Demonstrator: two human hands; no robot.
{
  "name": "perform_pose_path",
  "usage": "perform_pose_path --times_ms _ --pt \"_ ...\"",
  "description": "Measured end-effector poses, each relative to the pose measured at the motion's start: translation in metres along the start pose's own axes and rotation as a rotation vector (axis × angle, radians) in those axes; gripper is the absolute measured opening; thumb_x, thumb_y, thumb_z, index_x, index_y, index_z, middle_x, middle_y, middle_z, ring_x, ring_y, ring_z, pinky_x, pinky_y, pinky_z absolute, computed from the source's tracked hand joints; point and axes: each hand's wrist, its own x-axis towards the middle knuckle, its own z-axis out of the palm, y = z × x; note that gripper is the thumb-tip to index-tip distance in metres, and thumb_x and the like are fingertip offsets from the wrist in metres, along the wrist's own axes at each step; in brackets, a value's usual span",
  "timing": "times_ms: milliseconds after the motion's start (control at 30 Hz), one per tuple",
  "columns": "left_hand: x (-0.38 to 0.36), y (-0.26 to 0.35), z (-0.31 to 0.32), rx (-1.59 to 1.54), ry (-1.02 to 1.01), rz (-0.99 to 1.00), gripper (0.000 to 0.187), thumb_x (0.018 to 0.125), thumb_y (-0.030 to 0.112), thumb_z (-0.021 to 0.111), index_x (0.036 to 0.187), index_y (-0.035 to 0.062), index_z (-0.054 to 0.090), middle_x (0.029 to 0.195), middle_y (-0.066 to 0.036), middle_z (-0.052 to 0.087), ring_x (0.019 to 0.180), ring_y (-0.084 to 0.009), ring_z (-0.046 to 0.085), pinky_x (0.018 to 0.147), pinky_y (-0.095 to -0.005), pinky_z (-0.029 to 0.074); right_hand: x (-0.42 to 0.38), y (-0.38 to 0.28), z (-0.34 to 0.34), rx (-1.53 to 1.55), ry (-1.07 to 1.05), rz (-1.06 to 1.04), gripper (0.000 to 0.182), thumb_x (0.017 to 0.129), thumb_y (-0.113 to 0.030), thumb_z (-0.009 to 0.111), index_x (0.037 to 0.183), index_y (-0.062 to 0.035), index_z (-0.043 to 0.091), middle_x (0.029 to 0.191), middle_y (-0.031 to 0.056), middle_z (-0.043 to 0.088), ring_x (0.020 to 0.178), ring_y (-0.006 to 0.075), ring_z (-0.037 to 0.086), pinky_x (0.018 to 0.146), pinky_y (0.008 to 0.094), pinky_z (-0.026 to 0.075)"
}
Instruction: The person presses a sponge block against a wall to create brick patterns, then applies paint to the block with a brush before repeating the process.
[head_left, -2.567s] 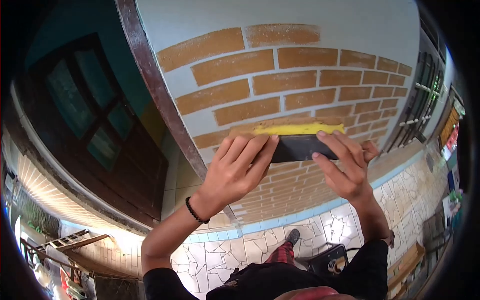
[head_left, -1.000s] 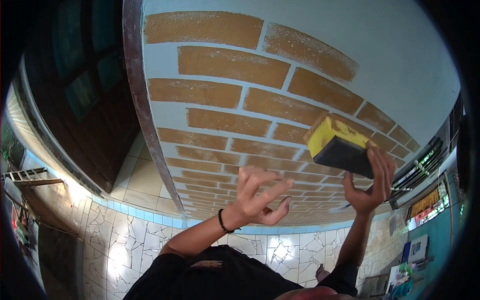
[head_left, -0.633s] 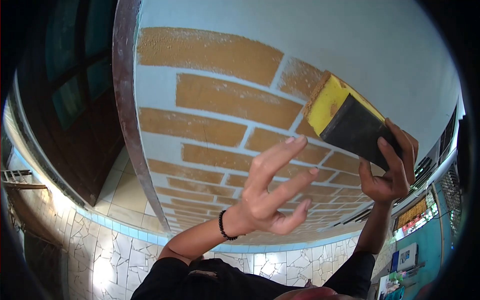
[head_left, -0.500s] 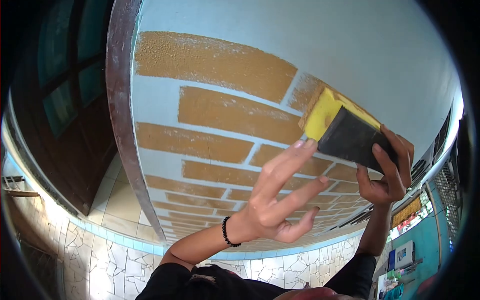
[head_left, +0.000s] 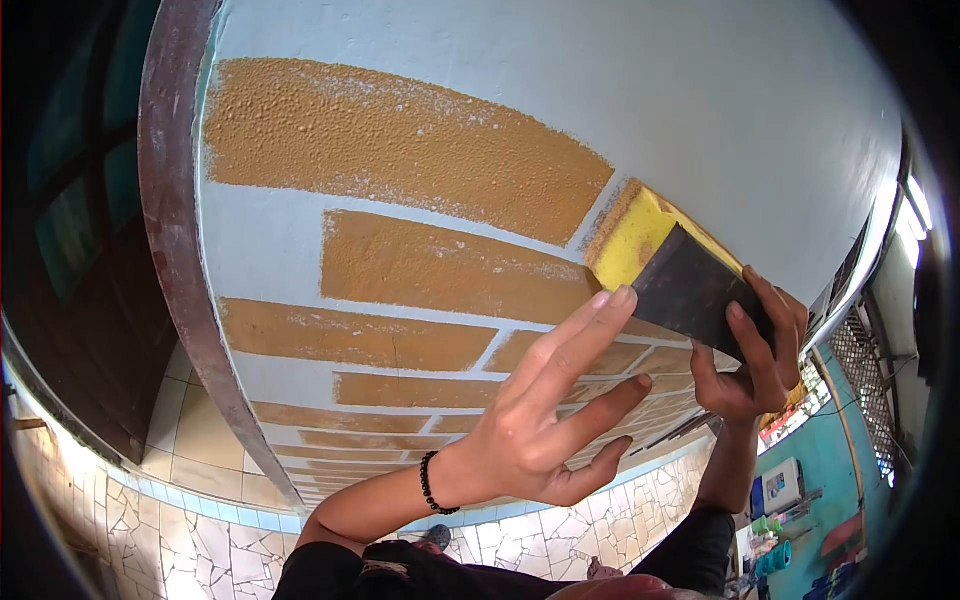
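A yellow sponge (head_left: pixel 632 241) with a dark, flat backing (head_left: pixel 692 290) is set against the painted wall, its brown-stained edge beside the end of the top tan brick shape (head_left: pixel 400 145). The fingers and thumb of my right hand (head_left: pixel 755 365) are closed around the backing's right end. My left hand (head_left: pixel 535 425), with a black bead bracelet (head_left: pixel 428 485) at the wrist, has its fingers spread. Its foremost fingertips meet the lower left corner of the sponge and backing. Whatever paint lies under the sponge is hidden.
Rows of tan brick shapes cover the pale blue-grey wall (head_left: pixel 760 130). A brown frame (head_left: pixel 185 200) and a dark door (head_left: pixel 90 330) stand at the left. Below is a cracked-tile floor (head_left: pixel 200 540). Several items lie near a teal surface (head_left: pixel 820 440) at the lower right.
The sponge now covers the tan patch that showed beside its upper left edge. Both hands have stayed with it. The view has shifted, so the top rows look larger.
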Motion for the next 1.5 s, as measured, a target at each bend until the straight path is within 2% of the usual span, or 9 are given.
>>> perform_pose_path --times_ms 467,867,1200,1400,1467,1500 --pt "0.001 0.001 0.003 0.030 0.012 -0.008 0.041 0.066 0.019 0.080 0.103 0.0012 0.080 0.154 -0.041 0.044 0.142 -0.0530 0.048 0.114 -0.0541 0.043 -0.003 0.002 0.007 0.003 0.010 0.021 0.058 0.059 -0.004 0.078 0.117 -0.0122 0.078 0.127 0.0221 0.072 0.105 0.0336 0.067 0.086 0.0436 0.057" --pt "-0.001 -0.003 0.008 0.054 0.032 0.000 0.041 0.064 0.019 0.078 0.101 0.0013 0.079 0.154 -0.042 0.042 0.142 -0.0531 0.048 0.114 -0.0543 0.042 -0.004 0.005 0.011 0.049 0.003 0.029 0.055 0.063 -0.007 0.079 0.118 -0.0128 0.079 0.128 0.0207 0.072 0.106 0.0335 0.066 0.087 0.0426 0.058" --pt "0.000 0.001 0.007 0.139 -0.002 -0.001 0.039 0.067 0.021 0.079 0.101 0.0023 0.079 0.154 -0.041 0.043 0.140 -0.0527 0.050 0.113 -0.0536 0.043 -0.003 0.006 0.012 0.041 -0.036 0.038 0.060 0.060 -0.005 0.080 0.120 -0.0121 0.078 0.129 0.0213 0.071 0.106 0.0345 0.066 0.088 0.0437 0.056" --pt "0.007 0.012 0.001 0.341 -0.058 -0.008 0.037 0.068 0.022 0.081 0.102 0.0076 0.079 0.151 -0.031 0.053 0.142 -0.0482 0.049 0.113 -0.0522 0.045 -0.001 0.006 0.009 0.055 -0.050 0.044 0.062 0.059 -0.003 0.081 0.121 -0.0118 0.076 0.130 0.0213 0.070 0.106 0.0359 0.066 0.088 0.0446 0.056" --pt "0.011 0.012 0.002 0.402 -0.060 0.079 0.032 0.072 0.020 0.078 0.102 0.0102 0.079 0.147 -0.025 0.059 0.141 -0.0442 0.052 0.114 -0.0504 0.045 0.000 0.006 0.008 0.058 -0.071 0.035 0.065 0.060 -0.001 0.082 0.124 -0.0107 0.074 0.131 0.0237 0.068 0.107 0.0379 0.065 0.088 0.0464 0.056" --pt "0.014 0.011 0.003 0.433 -0.062 0.121 0.029 0.074 0.019 0.077 0.103 0.0116 0.078 0.146 -0.022 0.062 0.141 -0.0421 0.053 0.114 -0.0495 0.046 0.000 0.006 0.009 0.057 -0.053 0.038 0.062 0.060 -0.002 0.082 0.121 -0.0111 0.075 0.130 0.0222 0.070 0.105 0.0365 0.066 0.087 0.0449 0.055"
